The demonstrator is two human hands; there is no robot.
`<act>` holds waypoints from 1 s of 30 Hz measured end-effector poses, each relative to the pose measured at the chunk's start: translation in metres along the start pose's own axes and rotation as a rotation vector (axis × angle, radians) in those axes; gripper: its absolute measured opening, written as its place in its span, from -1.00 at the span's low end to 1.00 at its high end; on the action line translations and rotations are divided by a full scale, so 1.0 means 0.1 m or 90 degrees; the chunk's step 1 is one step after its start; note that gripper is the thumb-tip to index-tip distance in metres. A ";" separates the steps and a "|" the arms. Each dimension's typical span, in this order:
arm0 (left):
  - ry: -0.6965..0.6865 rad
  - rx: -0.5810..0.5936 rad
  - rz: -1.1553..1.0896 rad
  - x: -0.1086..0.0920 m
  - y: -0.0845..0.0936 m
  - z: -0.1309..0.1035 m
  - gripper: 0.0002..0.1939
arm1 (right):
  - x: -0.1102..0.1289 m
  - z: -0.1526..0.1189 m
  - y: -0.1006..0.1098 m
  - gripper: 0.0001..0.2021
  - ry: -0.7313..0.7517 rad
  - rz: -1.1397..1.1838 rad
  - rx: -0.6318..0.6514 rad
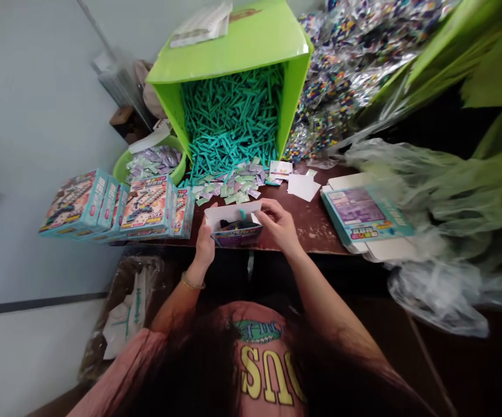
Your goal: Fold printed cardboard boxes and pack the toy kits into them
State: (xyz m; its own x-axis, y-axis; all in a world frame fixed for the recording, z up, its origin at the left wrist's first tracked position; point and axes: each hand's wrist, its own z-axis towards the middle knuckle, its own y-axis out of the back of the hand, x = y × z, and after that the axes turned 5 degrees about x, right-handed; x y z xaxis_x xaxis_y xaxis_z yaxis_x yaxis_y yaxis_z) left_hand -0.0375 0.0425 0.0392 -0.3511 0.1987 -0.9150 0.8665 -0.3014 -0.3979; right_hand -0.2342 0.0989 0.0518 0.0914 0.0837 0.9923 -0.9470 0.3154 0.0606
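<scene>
Between my hands, at the table's front edge, a small printed cardboard box [236, 237] is held with its top flap up. Inside it I see dark contents and a bit of teal, too small to make out. My left hand [205, 246] grips the box's left side. On the right, the fingers of my right hand [277, 223] are closed at the box's right corner by the white flap. Just behind the box lie several green and lilac sachets [242, 184], along with white cards [304, 185].
A lime-green bin [233, 58] on its side spills teal sticks [233, 116]. Boxed kits [146, 202] and a green basket [180, 171] of sachets stand left. Flat boxes [364, 214] and clear plastic bags [442, 289] lie right. Bags of coloured beads [329, 87] are piled behind.
</scene>
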 end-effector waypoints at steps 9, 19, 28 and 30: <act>0.115 0.006 0.077 -0.15 0.06 0.15 -0.67 | 0.26 0.20 0.02 -0.73 0.241 -0.304 0.140; 0.065 -0.027 0.061 -0.12 0.05 0.19 -0.72 | 0.36 0.15 -0.20 -0.74 0.158 -0.322 0.153; 0.054 -0.041 0.009 -0.14 0.02 0.19 -0.63 | 0.44 0.23 -0.21 -0.67 -0.058 -0.054 0.170; 0.052 -0.025 0.027 -0.14 0.03 0.17 -0.63 | 0.47 0.25 -0.22 -0.69 -0.094 -0.028 0.171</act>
State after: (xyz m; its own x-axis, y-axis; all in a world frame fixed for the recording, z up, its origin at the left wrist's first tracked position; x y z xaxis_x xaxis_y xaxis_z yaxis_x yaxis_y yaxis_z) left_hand -0.0357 0.0226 0.0495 -0.2848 0.2623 -0.9220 0.8940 -0.2745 -0.3543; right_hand -0.2171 0.0721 0.0993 0.1077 -0.0685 0.9918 -0.9923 0.0535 0.1114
